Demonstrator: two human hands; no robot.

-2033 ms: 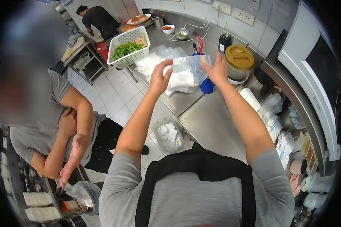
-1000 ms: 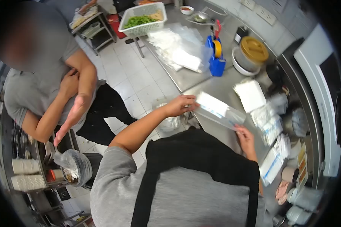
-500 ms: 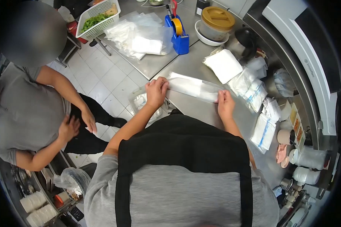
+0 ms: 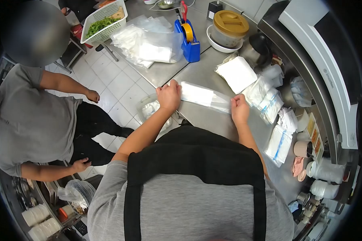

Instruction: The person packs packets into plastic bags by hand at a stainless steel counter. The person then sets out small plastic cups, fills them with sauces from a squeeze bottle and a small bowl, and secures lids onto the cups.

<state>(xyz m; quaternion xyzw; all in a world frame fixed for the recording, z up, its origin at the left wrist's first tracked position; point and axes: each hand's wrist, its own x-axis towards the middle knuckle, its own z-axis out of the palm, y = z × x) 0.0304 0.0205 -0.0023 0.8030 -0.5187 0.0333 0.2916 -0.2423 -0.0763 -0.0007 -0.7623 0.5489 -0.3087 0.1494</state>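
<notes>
A clear plastic bag (image 4: 203, 96) with something flat and white inside is folded into a long strip, stretched between my two hands just above the steel counter. My left hand (image 4: 169, 95) is closed on the strip's left end. At the other end, my right hand (image 4: 239, 109) pinches the plastic between thumb and fingers. Beyond the strip lies a stack of white sheets (image 4: 238, 74). To its right are plastic-wrapped white packs (image 4: 263, 98), and another pack with a blue stripe (image 4: 280, 141) sits closer to me.
A blue tape dispenser (image 4: 192, 50) stands beside a pile of clear bags (image 4: 149, 40). Behind it is a tub with a gold lid (image 4: 230, 23). A plastic bin (image 4: 142, 105) is below the counter's left edge. Another person (image 4: 36, 116) stands at my left.
My hands keep hold of the strip, which now lies a little lower, with my left hand turned slightly inward. The other person's hands have moved apart.
</notes>
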